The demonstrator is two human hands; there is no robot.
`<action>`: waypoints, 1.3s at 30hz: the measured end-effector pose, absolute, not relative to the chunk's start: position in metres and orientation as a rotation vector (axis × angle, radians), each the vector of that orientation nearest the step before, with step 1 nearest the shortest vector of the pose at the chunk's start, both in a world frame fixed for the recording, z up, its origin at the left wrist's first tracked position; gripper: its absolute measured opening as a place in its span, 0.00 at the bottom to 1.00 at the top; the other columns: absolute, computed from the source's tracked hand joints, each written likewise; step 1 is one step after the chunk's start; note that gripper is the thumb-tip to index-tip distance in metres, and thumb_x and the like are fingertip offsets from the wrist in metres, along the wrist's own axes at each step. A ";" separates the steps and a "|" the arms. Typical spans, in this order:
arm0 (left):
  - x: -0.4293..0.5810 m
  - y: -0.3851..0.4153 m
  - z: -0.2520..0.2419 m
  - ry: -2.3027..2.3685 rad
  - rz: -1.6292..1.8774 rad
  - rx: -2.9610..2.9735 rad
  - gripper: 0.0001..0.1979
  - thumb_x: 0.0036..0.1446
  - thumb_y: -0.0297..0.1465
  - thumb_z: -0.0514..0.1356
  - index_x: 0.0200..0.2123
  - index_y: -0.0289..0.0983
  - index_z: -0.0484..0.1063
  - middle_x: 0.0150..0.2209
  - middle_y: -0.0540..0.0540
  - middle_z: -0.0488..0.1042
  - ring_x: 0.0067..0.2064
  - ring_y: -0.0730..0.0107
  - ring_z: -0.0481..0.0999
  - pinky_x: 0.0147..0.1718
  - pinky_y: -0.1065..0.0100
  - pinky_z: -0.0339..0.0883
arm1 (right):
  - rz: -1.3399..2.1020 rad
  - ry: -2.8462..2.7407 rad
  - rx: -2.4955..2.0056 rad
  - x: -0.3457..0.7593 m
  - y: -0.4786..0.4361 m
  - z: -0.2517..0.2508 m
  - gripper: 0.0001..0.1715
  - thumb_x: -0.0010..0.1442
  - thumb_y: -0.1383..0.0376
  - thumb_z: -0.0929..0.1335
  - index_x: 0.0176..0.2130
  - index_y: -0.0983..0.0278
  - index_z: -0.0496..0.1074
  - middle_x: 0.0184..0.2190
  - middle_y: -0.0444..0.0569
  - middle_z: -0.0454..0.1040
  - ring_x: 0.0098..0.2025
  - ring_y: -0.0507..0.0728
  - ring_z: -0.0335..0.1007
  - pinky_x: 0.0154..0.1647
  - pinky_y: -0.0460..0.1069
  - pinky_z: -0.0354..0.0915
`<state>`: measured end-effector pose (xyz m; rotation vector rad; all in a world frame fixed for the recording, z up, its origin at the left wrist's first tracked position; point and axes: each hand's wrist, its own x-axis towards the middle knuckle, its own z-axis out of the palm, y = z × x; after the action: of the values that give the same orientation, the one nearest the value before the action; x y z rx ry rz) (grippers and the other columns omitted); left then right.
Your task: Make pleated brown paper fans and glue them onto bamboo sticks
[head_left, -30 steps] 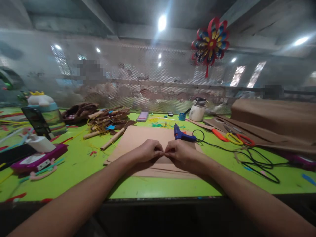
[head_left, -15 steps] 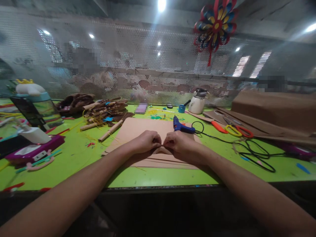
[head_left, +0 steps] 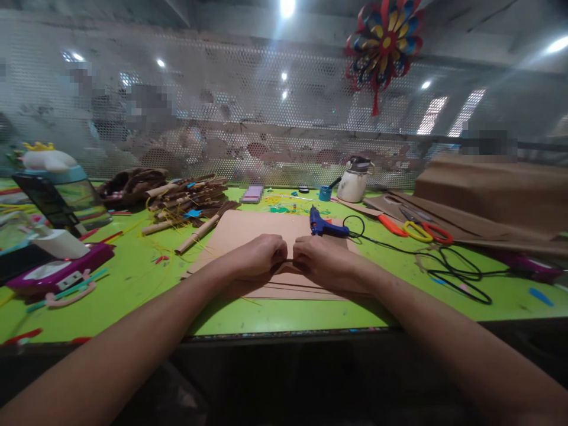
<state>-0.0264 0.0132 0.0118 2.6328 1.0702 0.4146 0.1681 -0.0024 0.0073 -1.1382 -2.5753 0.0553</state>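
Note:
My left hand (head_left: 260, 255) and my right hand (head_left: 318, 260) meet knuckle to knuckle over a stack of brown cardboard sheets (head_left: 248, 232) on the green table (head_left: 133, 278). Both are closed in a pinch on a thin dark strip (head_left: 288, 260) that bridges the small gap between them. What the strip is made of I cannot make out. A blue glue gun (head_left: 326, 225) lies just beyond my right hand, its black cord (head_left: 448, 269) trailing off to the right.
Rolled brown paper sticks (head_left: 186, 204) are piled at the back left. Scissors with orange and yellow handles (head_left: 417, 231) lie at the right by folded brown paper (head_left: 492, 192). A white jar (head_left: 354, 184), a purple tray (head_left: 57, 275), a mesh screen (head_left: 266, 118) and a paper pinwheel (head_left: 382, 44) stand behind.
My hands stayed pinched together over the cardboard. The view tipped downward slightly, so everything on the table sits a little higher in the picture.

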 end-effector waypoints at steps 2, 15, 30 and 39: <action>-0.027 0.007 0.014 1.102 0.421 2.651 0.08 0.51 0.31 0.53 0.27 0.33 0.70 0.26 0.47 0.70 0.26 0.74 0.61 0.24 0.71 0.51 | -0.014 -2.601 -1.163 0.167 -0.004 0.010 0.10 0.55 0.63 0.64 0.27 0.66 0.68 0.25 0.46 0.67 0.20 0.47 0.52 0.21 0.45 0.43; -0.031 0.000 0.023 1.179 0.330 2.751 0.11 0.55 0.34 0.50 0.29 0.37 0.69 0.28 0.48 0.68 0.26 0.72 0.61 0.24 0.70 0.51 | -0.294 -2.657 -1.220 0.167 -0.007 0.009 0.10 0.55 0.67 0.62 0.26 0.67 0.70 0.26 0.49 0.68 0.24 0.50 0.57 0.22 0.48 0.45; -0.022 -0.001 0.018 1.084 0.285 3.054 0.10 0.53 0.30 0.49 0.27 0.34 0.68 0.27 0.44 0.66 0.28 0.69 0.64 0.30 0.68 0.58 | -0.389 -2.678 -1.044 0.168 -0.006 0.000 0.12 0.55 0.68 0.61 0.24 0.68 0.69 0.24 0.51 0.66 0.27 0.53 0.56 0.29 0.49 0.49; -0.022 -0.005 0.022 0.983 0.346 3.093 0.11 0.53 0.29 0.49 0.25 0.33 0.70 0.27 0.42 0.68 0.30 0.67 0.65 0.32 0.66 0.59 | -0.416 -2.732 -0.957 0.169 -0.009 -0.002 0.10 0.55 0.68 0.61 0.26 0.68 0.69 0.25 0.51 0.66 0.29 0.54 0.56 0.31 0.50 0.50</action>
<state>-0.0223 -0.0045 0.0216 3.0931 0.9828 0.3458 0.1690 -0.0091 -0.0019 -0.9567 -2.7324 -0.4163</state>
